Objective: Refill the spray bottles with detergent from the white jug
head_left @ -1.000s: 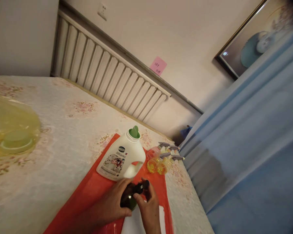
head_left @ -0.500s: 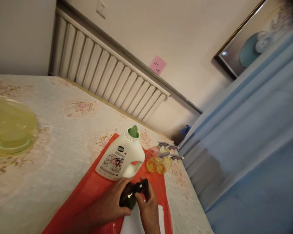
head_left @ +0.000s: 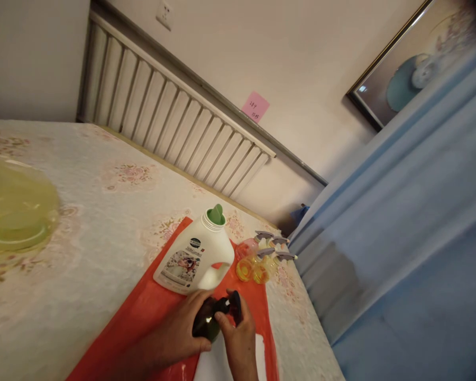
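Two hands: we grip one dark bottle [head_left: 205, 324] over the red mat [head_left: 143, 323].
Left hand [head_left: 178, 333]: wraps its body.
Right hand [head_left: 238, 338]: pinches its black cap [head_left: 233, 305].
White jug [head_left: 194, 256]: just beyond.

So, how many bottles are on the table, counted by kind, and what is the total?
White detergent jug with green spout: 1
Small spray bottles with grey triggers: 4, as far as the cluster shows
Dark bottle with black top, held by the left hand and right hand: 1
Total: 6 bottles
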`<state>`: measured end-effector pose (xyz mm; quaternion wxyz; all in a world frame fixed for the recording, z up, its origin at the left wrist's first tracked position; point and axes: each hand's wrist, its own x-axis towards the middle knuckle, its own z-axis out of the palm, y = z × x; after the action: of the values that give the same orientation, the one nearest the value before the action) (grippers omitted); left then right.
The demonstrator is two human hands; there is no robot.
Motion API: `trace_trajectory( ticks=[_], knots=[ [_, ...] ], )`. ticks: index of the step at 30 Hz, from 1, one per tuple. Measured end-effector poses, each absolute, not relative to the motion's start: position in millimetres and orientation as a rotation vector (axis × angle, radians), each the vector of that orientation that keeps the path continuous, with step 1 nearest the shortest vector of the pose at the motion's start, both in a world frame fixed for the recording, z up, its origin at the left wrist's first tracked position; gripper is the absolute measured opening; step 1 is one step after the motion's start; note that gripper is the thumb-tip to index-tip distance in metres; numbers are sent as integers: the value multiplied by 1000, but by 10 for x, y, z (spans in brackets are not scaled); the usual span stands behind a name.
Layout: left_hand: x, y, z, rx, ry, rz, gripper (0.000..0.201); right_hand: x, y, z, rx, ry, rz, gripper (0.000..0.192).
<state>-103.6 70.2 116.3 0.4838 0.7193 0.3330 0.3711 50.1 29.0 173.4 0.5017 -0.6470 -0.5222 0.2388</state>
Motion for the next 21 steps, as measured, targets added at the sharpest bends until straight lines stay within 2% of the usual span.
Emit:
trace_trajectory(
  ticks=[21],
  knots=[
    [-1022,707,1117,1752,815,914,86,580,311,1605,-1566,-1230,563,49]
  ],
)
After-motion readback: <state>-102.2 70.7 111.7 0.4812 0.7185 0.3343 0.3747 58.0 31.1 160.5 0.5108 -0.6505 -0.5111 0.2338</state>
